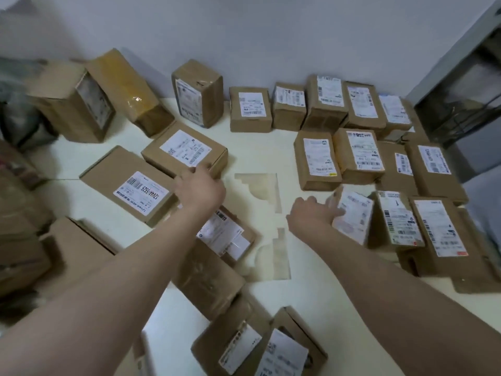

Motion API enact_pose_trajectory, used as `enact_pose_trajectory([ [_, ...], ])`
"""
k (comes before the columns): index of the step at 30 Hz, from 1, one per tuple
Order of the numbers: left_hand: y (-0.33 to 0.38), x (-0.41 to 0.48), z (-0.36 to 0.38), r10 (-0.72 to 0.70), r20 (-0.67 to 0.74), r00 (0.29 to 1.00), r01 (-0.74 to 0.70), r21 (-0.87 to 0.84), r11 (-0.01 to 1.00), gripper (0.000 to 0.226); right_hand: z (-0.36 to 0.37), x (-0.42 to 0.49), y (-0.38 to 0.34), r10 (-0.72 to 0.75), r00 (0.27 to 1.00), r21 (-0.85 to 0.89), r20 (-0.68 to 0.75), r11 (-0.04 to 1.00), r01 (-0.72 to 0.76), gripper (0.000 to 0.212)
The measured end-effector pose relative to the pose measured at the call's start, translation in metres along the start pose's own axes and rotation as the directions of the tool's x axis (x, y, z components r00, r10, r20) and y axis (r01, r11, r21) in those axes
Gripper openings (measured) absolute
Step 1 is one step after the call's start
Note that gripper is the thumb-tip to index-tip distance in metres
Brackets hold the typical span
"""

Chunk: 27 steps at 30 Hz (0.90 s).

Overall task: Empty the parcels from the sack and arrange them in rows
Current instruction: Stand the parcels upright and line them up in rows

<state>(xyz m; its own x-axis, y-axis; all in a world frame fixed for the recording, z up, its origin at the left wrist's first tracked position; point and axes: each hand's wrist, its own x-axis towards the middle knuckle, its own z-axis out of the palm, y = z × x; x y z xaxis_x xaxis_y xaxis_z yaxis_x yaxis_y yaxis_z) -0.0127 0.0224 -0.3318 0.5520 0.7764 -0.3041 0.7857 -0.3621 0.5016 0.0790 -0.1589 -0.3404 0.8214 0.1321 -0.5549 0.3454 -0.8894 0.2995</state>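
Several brown cardboard parcels with white labels lie on a pale floor [254, 147]. My right hand [314, 215] grips the left side of a small tilted parcel [352, 215] at the left end of the nearest row on the right. My left hand [199, 185] reaches out with fingers apart and touches the near edge of a flat parcel [187, 153]. Another flat parcel [130, 188] lies just left of that hand. Neat rows of parcels [352, 156] fill the right side. The sack is not in view.
Bigger boxes [78, 104] lean against the white wall at the back left. Loose parcels [225, 234] lie under my left forearm and near the bottom edge [273, 348]. A grey metal cabinet [461, 85] stands at the right. A pale tile pattern [260, 185] marks the floor's middle.
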Motion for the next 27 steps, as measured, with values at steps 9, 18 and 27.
enact_pose_trajectory([
  [9, 0.001, 0.014, 0.02, 0.135, -0.118, 0.984, -0.136, -0.003, 0.991, 0.057, 0.009, -0.025, -0.063, -0.498, 0.806, 0.214, -0.322, 0.79, 0.574, 0.059],
  [18, -0.038, 0.064, -0.001, 0.169, 0.092, 0.981, -0.182, 0.157, 0.971, 0.086, 0.001, -0.025, -0.064, -0.685, 0.722, 0.312, 0.097, 0.71, 0.631, 0.087],
  [27, -0.018, 0.067, 0.017, 0.141, 0.034, 0.989, -0.145, 0.187, 0.972, 0.079, 0.016, -0.026, -0.083, -0.42, 0.907, 0.023, 0.025, 0.907, 0.419, 0.128],
])
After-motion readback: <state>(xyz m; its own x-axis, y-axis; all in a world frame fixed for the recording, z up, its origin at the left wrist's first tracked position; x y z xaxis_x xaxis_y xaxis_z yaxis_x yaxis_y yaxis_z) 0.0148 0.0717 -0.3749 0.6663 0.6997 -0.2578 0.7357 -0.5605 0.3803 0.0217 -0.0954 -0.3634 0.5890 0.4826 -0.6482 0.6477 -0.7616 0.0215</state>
